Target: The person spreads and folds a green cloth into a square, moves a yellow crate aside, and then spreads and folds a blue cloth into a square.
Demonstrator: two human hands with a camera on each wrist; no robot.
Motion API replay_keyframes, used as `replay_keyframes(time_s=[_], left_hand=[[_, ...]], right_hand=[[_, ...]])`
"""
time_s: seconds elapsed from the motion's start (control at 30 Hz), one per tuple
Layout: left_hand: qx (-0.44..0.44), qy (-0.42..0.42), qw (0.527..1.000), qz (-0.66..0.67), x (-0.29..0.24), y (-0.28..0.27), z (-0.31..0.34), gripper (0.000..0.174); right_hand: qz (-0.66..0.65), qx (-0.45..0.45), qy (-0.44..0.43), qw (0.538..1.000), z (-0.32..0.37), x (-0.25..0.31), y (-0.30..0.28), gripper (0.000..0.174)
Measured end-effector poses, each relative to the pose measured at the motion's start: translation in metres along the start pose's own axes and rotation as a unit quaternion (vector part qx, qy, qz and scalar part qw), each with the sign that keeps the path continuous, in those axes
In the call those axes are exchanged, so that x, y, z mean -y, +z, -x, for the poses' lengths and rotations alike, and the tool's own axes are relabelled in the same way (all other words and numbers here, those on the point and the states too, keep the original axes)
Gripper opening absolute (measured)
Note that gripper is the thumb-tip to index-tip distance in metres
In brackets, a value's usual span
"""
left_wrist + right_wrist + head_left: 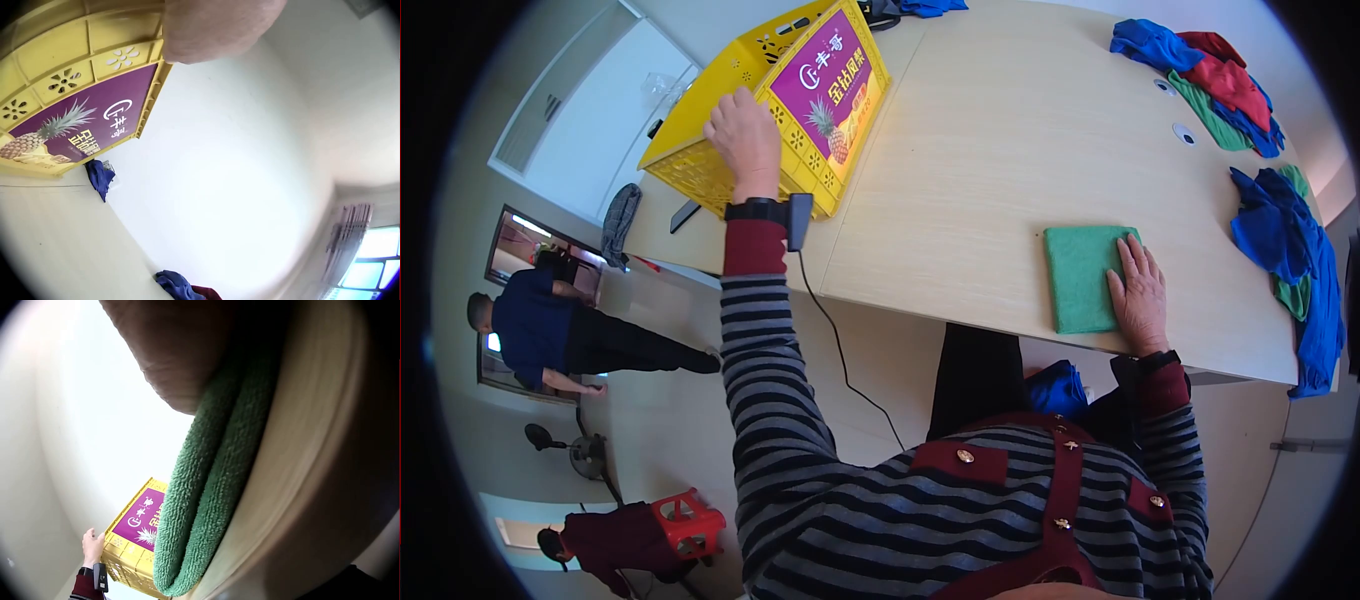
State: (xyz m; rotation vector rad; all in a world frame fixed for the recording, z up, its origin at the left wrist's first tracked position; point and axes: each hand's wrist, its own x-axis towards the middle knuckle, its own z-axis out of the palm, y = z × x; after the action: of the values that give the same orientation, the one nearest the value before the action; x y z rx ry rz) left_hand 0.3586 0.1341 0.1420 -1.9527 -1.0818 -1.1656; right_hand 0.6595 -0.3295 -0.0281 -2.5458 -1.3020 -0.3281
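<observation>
The left hand (746,142) is at the near rim of a yellow crate (804,158), its fingers loosely bent over the crate's side; nothing shows in them. In the left wrist view part of that hand (219,28) covers the crate's upper edge. A folded green cloth (1082,280) lies flat near the table's front edge. The right hand (1142,305) rests on the cloth's right side with its fingers extended. The right wrist view shows the cloth's thick folded edge (187,512) under that hand (175,356).
Blue, red and green cloths (1225,85) lie in a pile at the table's (970,170) far right, with more blue and green ones (1285,240) hanging over its right edge. A black cable (840,350) trails from the left wrist. Two people (540,325) are off to the left.
</observation>
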Motion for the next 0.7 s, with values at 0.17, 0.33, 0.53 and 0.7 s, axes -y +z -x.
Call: replay_keyframes(time_s=[0.17,0.33,0.53,0.7], left_hand=[[0.050,0.017,0.871,0.488,-0.153,-0.036,0.100,0.034],[0.297,0.177,0.798,0.493,-0.325,-0.114,0.234,0.055],[0.291,0.146,0.825,0.463,-0.346,-0.114,0.246,0.060],[0.281,0.173,0.844,0.422,-0.334,-0.111,0.246,0.059]], right_hand=[[0.004,-0.006,-0.001,1.000,0.006,0.000,0.003,0.055],[-0.005,-0.026,0.011,1.000,0.012,-0.004,0.003,0.055],[0.044,-0.047,-0.049,0.997,0.014,0.009,-0.019,0.054],[-0.102,-0.014,-0.101,0.989,-0.003,0.041,-0.005,0.055]])
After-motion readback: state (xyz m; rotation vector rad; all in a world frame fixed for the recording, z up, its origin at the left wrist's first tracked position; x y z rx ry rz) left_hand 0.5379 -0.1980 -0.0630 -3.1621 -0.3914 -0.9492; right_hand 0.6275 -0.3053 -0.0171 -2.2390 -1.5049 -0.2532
